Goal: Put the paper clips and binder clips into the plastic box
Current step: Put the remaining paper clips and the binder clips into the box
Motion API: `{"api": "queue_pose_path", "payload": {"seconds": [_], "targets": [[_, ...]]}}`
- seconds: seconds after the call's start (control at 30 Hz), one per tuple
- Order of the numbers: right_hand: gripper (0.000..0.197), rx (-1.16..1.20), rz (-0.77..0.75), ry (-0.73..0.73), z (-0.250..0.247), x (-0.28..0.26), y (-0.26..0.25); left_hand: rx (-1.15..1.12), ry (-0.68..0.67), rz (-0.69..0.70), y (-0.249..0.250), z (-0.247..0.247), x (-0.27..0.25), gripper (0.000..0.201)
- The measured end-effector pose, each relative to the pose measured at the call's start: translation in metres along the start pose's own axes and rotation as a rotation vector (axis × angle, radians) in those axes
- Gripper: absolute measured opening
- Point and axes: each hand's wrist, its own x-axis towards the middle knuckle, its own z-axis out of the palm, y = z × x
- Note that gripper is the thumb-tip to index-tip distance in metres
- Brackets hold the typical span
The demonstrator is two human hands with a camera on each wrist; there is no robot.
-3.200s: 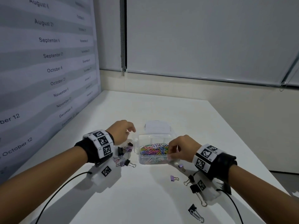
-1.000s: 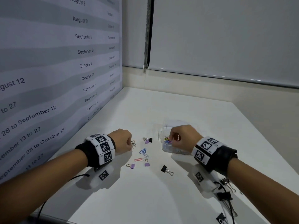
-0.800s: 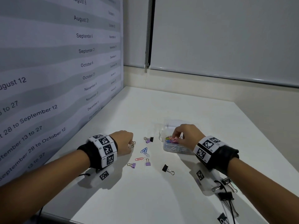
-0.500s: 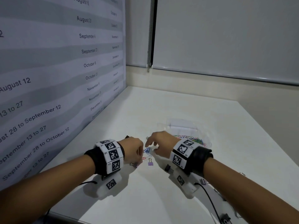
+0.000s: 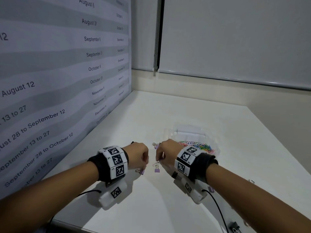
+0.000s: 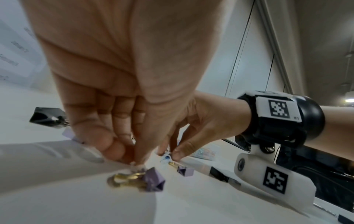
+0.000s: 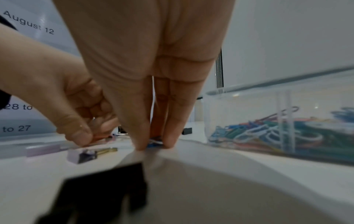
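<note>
Pinching blue paper clip (image 7: 154, 141) at centre frame: right hand (image 5: 165, 153), newly away from plastic box (image 5: 198, 145) at right. Left hand (image 5: 139, 157) nipping small clip, kind unclear; collecting resumes.

Soft, even indoor light fills all three views, fairly dim, with a cool grey cast. On the matte white table top (image 5: 168, 115), both forearms throw broad, soft-edged grey shadows toward the near edge. The head view is mostly sharp, though straight lines bow outward near its borders. Both wrist views are heavily distorted. In the left wrist view the left hand (image 6: 118, 72) is blurred, and a small bright ceiling lamp (image 6: 349, 100) glares at the right edge. In the right wrist view a black binder clip (image 7: 103, 194) in the foreground is completely out of focus.
</note>
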Motion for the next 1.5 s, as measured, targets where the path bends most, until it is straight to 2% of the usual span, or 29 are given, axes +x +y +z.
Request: {"api": "queue_pose_path", "payload": {"seconds": [0.07, 0.1, 0.27, 0.4, 0.63, 0.77, 0.9, 1.07, 1.2, 1.4, 1.5], "targets": [[0.023, 0.006, 0.002, -0.003, -0.002, -0.003, 0.004, -0.047, -0.008, -0.015, 0.001, 0.000, 0.000, 0.017], [0.023, 0.011, 0.002, -0.007, -0.003, -0.006, 0.006, -0.055, -0.003, -0.009, 0.002, 0.000, 0.001, 0.015], [0.019, 0.036, -0.011, 0.053, -0.005, -0.018, 0.013, 0.003, 0.012, 0.082, 0.015, -0.004, 0.004, 0.025], [0.010, 0.088, -0.012, 0.141, -0.017, -0.028, 0.019, -0.005, 0.043, 0.115, 0.021, -0.001, 0.011, 0.021], [0.009, 0.163, 0.124, 0.300, -0.040, -0.043, 0.055, -0.022, 0.085, 0.140, 0.037, 0.005, 0.021, 0.024], [0.016, 0.125, 0.229, 0.302, -0.035, -0.048, 0.076, 0.085, -0.002, 0.224, 0.047, 0.004, 0.025, 0.027], [0.022, 0.110, 0.249, 0.290, -0.028, -0.053, 0.083, 0.153, -0.067, 0.284, 0.052, 0.001, 0.028, 0.035], [0.012, 0.079, 0.242, 0.254, -0.028, -0.070, 0.089, 0.149, -0.028, 0.285, 0.049, 0.005, 0.032, 0.022], [0.019, 0.040, 0.240, 0.203, -0.022, -0.083, 0.094, 0.175, -0.059, 0.286, 0.049, 0.006, 0.029, 0.017], [0.022, 0.138, 0.260, 0.387, -0.024, -0.114, 0.110, 0.256, -0.097, 0.304, 0.053, 0.003, 0.026, 0.019], [0.016, 0.101, 0.353, 0.341, -0.024, -0.136, 0.129, 0.171, -0.048, 0.360, 0.058, -0.006, 0.025, 0.015]]}}
